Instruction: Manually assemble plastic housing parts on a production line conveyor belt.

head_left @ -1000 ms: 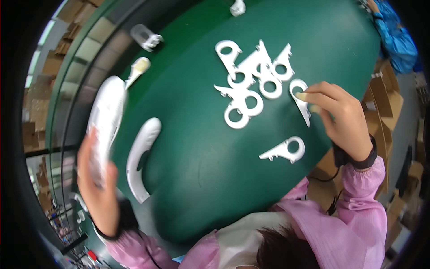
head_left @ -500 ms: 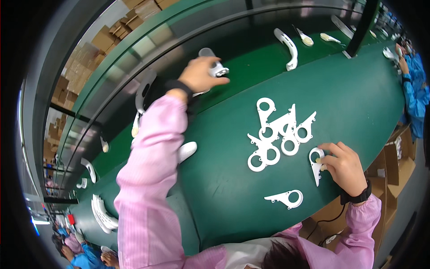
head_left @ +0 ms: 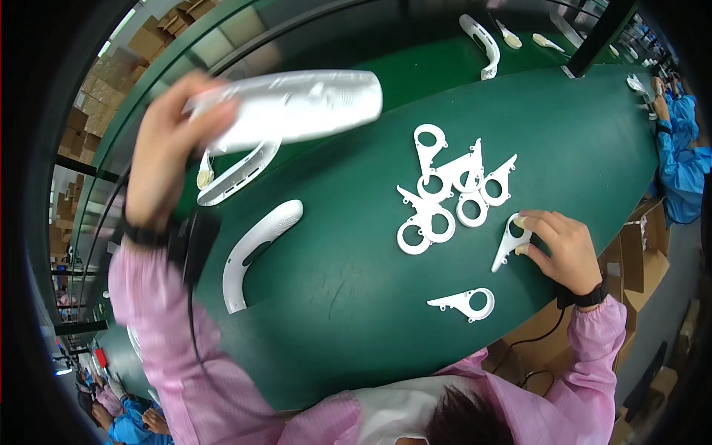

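My left hand, blurred by motion, grips one end of a long white plastic shell, raised above the far edge of the table. Over at the right, the fingers and thumb of my right hand close on a white ring-shaped plastic part with a tapering tail, low over the tabletop. To its left lies a loose pile of several similar ring parts. A single ring part rests nearer to me. Below my left hand, a curved white handle shell lies on the green table.
Along the far side runs a green belt carrying white curved shells and small parts. A dark post rises at the far right. Cardboard boxes stand beyond the right edge. A co-worker in blue works at the far right.
My left hand has come left from over the belt, now with the long white shell raised in it. The ring part in my right hand has turned, its tail now pointing toward lower left.
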The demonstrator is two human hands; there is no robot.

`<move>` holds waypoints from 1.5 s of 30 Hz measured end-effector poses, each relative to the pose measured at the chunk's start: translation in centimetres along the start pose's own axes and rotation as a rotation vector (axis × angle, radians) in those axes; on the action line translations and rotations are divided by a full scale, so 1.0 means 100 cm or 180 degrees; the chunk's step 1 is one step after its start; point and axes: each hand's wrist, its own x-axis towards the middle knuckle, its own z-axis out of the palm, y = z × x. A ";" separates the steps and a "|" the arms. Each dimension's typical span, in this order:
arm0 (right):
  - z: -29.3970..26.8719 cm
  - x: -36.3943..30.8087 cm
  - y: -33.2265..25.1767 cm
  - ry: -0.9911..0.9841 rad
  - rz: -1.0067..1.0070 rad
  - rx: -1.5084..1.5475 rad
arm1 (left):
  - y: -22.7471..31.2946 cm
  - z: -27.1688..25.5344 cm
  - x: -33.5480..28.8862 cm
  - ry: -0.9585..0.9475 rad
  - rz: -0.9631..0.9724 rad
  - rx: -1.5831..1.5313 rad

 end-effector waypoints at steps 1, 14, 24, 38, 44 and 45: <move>0.004 0.001 -0.002 0.0061 -0.0068 -0.0006 | 0.003 -0.009 -0.039 0.0035 -0.0333 -0.0246; -0.017 0.036 -0.109 0.0119 -0.0369 0.0424 | -0.015 0.035 -0.269 -0.0893 -0.1416 0.0928; 0.039 0.034 -0.196 -0.0205 -0.0972 0.0665 | -0.010 0.075 -0.243 -0.1626 -0.0684 0.1048; 0.053 0.033 -0.242 -0.0177 -0.0454 0.0395 | -0.021 0.075 -0.262 -0.1267 -0.0400 0.1162; 0.062 0.025 -0.243 -0.0046 -0.0576 0.0550 | -0.024 0.073 -0.266 -0.1308 -0.0313 0.1202; 0.063 0.025 -0.244 -0.0048 -0.0569 0.0549 | -0.025 0.073 -0.268 -0.1255 -0.0237 0.1231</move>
